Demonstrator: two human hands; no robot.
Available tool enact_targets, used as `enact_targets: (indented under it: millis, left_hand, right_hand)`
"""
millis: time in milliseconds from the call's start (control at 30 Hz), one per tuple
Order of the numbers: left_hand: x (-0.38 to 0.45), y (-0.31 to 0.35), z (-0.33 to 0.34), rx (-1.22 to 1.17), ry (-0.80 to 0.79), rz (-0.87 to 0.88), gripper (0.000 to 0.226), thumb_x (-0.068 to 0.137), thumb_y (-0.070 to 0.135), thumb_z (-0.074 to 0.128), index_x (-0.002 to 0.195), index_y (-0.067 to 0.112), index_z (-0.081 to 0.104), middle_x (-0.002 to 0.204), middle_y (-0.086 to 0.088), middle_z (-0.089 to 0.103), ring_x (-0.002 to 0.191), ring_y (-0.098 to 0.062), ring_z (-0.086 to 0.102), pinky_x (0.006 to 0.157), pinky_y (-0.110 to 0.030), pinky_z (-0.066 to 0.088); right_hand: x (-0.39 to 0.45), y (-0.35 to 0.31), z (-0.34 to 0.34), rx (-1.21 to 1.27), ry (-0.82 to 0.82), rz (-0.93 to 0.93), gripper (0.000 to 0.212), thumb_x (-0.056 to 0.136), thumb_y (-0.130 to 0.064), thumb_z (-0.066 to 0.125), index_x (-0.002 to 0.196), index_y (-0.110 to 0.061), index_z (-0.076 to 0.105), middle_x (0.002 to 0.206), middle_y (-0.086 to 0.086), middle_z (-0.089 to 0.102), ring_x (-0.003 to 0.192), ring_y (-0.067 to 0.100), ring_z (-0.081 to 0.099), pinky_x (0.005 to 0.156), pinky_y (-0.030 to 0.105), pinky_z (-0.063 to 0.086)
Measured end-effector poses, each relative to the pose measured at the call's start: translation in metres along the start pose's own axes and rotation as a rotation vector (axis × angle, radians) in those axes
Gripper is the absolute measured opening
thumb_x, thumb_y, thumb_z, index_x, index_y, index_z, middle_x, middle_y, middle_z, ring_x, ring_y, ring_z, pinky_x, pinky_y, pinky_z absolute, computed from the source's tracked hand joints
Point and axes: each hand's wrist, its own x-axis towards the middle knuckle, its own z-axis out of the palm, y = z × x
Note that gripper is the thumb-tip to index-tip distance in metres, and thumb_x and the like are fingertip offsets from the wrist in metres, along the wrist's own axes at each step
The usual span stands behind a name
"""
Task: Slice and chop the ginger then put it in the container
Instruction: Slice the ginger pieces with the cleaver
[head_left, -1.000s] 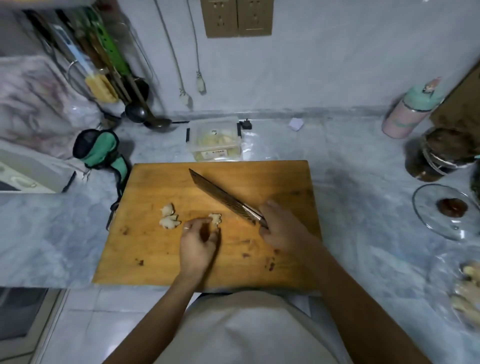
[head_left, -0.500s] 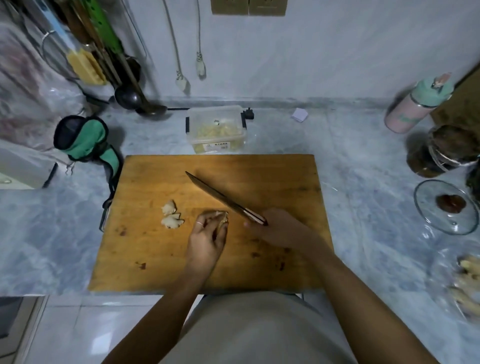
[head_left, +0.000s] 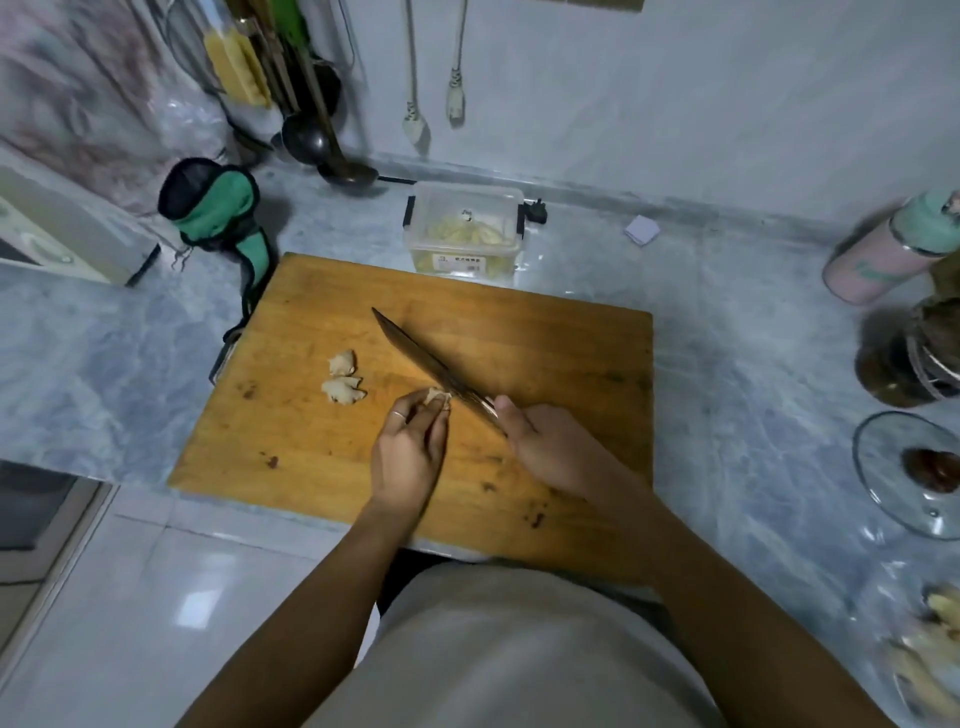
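board: wooden cutting board (head_left: 545, 358) on the marble counter (head_left: 104, 364); used as the landmark below.
left hand: left hand (head_left: 410, 457) at board centre, fingertips curled and pinching a small ginger piece (head_left: 435, 397) down against the wood. Fingers look tucked back, likely to keep clear of the edge. Ring on one finger.
right hand: right hand (head_left: 550, 447) just right of board centre, fingers wrapped round the handle of the knife (head_left: 426, 364). Handle mostly hidden under the hand.
knife: blade runs diagonally from the hand toward the board's far-left, tip free above the wood, heel touching or right beside the pinched piece. Reads as set up for a slice.
loose ginger: two more ginger chunks (head_left: 343, 376) left of the held piece on the board, apart from the blade, probably waiting their turn.
container: clear plastic container (head_left: 465, 234) just past the board's far edge, lid off, pale strips already inside; parked close so cut pieces go straight in, I'd guess.
writing: white label on the container's front wall, print too small to read. No other legible brand.
stage: slicing in progress; whole chunks remain, so a good way from done.
other: pink and green bottle (head_left: 883, 249) and glass lid (head_left: 914, 473) well right of the board; green pouch (head_left: 218, 213) off its far-left corner.
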Motion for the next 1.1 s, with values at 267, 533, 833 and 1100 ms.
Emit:
enact_targets:
  millis: [267, 533, 833, 1100]
  left_hand:
    - [0.001, 0.004, 0.007, 0.041, 0.091, -0.023, 0.021, 0.092, 0.019, 0.070, 0.110, 0.011, 0.076, 0.116, -0.006, 0.067, 0.096, -0.022, 0.068, 0.080, -0.027, 0.054]
    - [-0.002, 0.008, 0.016, 0.100, 0.140, -0.045, 0.019, 0.090, 0.014, 0.070, 0.107, 0.007, 0.076, 0.116, -0.011, 0.067, 0.092, -0.028, 0.069, 0.074, -0.031, 0.055]
    - [0.000, 0.010, 0.013, 0.101, 0.114, -0.025, 0.028, 0.095, 0.026, 0.058, 0.107, 0.007, 0.075, 0.120, -0.010, 0.066, 0.092, -0.026, 0.068, 0.071, -0.031, 0.055]
    - [0.004, 0.014, 0.010, 0.095, 0.131, 0.001, 0.012, 0.090, 0.008, 0.068, 0.097, 0.001, 0.075, 0.113, -0.013, 0.069, 0.086, -0.029, 0.069, 0.068, -0.026, 0.050]
  right_hand:
    - [0.001, 0.005, -0.004, -0.017, -0.020, -0.037, 0.066, 0.106, -0.058, 0.019, 0.070, -0.014, 0.053, 0.071, 0.008, 0.058, 0.069, 0.023, 0.059, 0.069, 0.031, 0.042]
    - [0.001, 0.007, -0.008, -0.033, -0.061, -0.064, 0.066, 0.106, -0.057, 0.018, 0.069, -0.014, 0.052, 0.068, 0.005, 0.056, 0.065, 0.019, 0.056, 0.068, 0.033, 0.043]
    - [0.003, 0.008, -0.004, -0.130, -0.037, -0.143, 0.066, 0.107, -0.055, 0.020, 0.060, -0.018, 0.049, 0.062, 0.001, 0.053, 0.057, 0.015, 0.052, 0.058, 0.033, 0.041]
    - [0.001, 0.012, 0.003, -0.145, -0.031, -0.150, 0.071, 0.104, -0.061, 0.015, 0.066, -0.016, 0.055, 0.069, 0.005, 0.059, 0.074, 0.020, 0.062, 0.071, 0.043, 0.054]
